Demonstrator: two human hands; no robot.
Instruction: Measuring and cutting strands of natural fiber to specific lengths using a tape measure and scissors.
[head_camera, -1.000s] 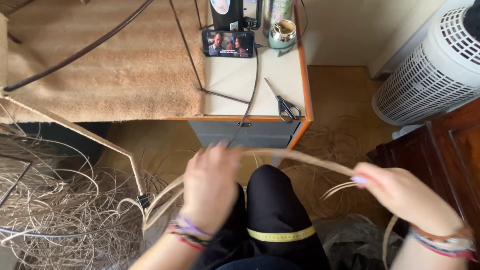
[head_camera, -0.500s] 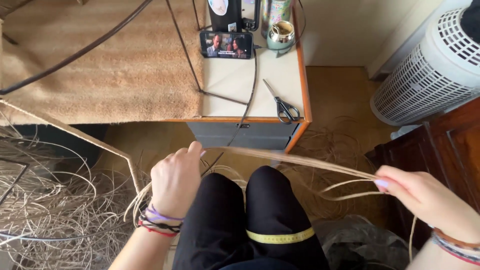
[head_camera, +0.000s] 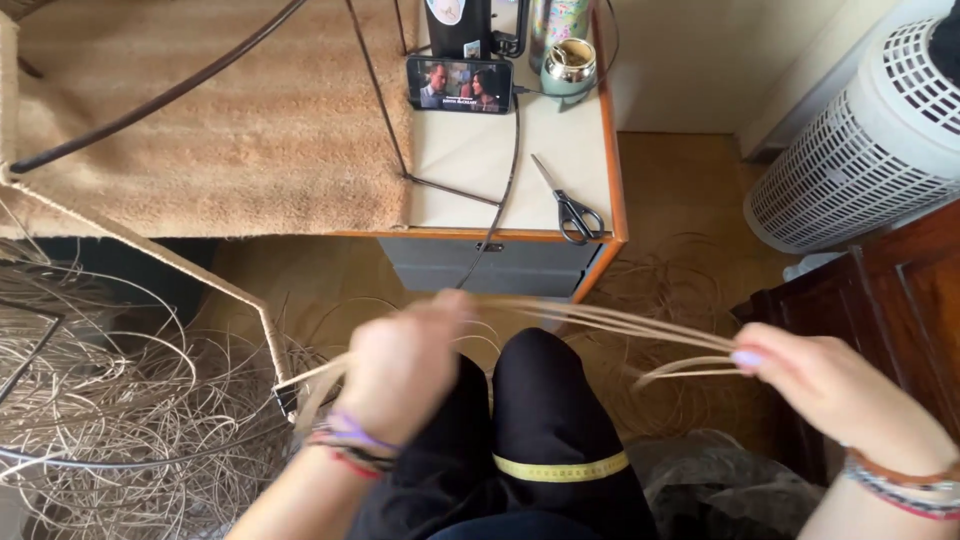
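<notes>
Thin pale cane strands (head_camera: 610, 325) stretch across my lap between both hands. My left hand (head_camera: 405, 365), blurred by motion, grips the strands above my left knee. My right hand (head_camera: 825, 385) pinches the other end at the right, fingertips near a loop of strand. A cane-wrapped metal frame (head_camera: 175, 262) runs diagonally at the left, ending by my left hand. A yellow tape measure (head_camera: 560, 467) lies over my black trousers.
A white-topped table (head_camera: 480, 160) ahead carries scissors (head_camera: 572, 208), a phone showing video (head_camera: 460, 83), a metal cup (head_camera: 568, 65) and a cable. A woven tan panel (head_camera: 220, 130) is at left. Loose cane tangles (head_camera: 110, 400) cover the floor. A white slotted heater (head_camera: 870, 150) and dark wooden cabinet (head_camera: 900, 300) stand at right.
My left hand has shifted right and slightly up along the strands. My right hand has drawn inward and lower, keeping the strands taut.
</notes>
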